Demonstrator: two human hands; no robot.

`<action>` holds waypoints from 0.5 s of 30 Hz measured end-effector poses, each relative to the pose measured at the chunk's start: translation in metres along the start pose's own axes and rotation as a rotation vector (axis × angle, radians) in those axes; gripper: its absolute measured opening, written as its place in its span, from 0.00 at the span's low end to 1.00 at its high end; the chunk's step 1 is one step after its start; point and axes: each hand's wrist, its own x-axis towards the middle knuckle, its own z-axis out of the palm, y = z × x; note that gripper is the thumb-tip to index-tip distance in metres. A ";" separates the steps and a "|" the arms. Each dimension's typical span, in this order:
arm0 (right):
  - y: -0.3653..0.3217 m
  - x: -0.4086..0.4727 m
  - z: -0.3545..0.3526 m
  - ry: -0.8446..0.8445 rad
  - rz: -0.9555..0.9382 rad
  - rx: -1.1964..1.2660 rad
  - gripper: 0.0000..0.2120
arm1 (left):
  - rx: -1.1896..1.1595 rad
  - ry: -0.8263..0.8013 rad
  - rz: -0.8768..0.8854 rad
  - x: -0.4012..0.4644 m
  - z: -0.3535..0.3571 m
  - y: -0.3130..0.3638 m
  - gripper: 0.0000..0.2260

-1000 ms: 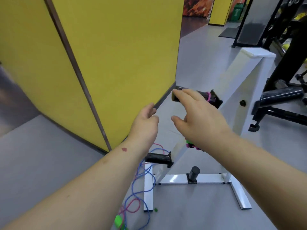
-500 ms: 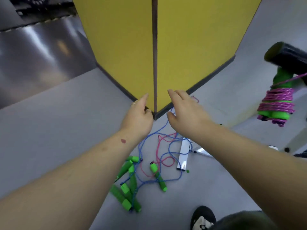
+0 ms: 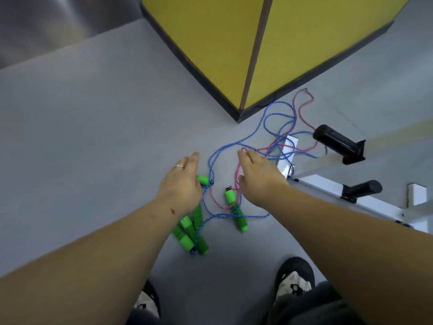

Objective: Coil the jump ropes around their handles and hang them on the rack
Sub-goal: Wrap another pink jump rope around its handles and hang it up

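Both hands have dropped toward the floor: left hand [image 3: 181,184] and right hand [image 3: 259,178], fingers relaxed and empty, hover over the tangled jump ropes [image 3: 234,207] beside the rack [image 3: 337,141], presumably to gather one.

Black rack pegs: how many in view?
2. One long black cylindrical peg sticks out of the white metal rack at upper right; a shorter one sits lower on the base bar. Others may be out of frame.
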 end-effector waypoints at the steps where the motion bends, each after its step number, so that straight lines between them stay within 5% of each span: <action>1: 0.001 0.004 0.012 -0.036 0.008 -0.009 0.32 | 0.011 -0.019 0.004 0.003 0.010 -0.003 0.31; 15: 0.002 0.079 0.148 -0.525 0.062 -0.086 0.36 | 0.158 -0.284 0.020 0.057 0.100 -0.040 0.37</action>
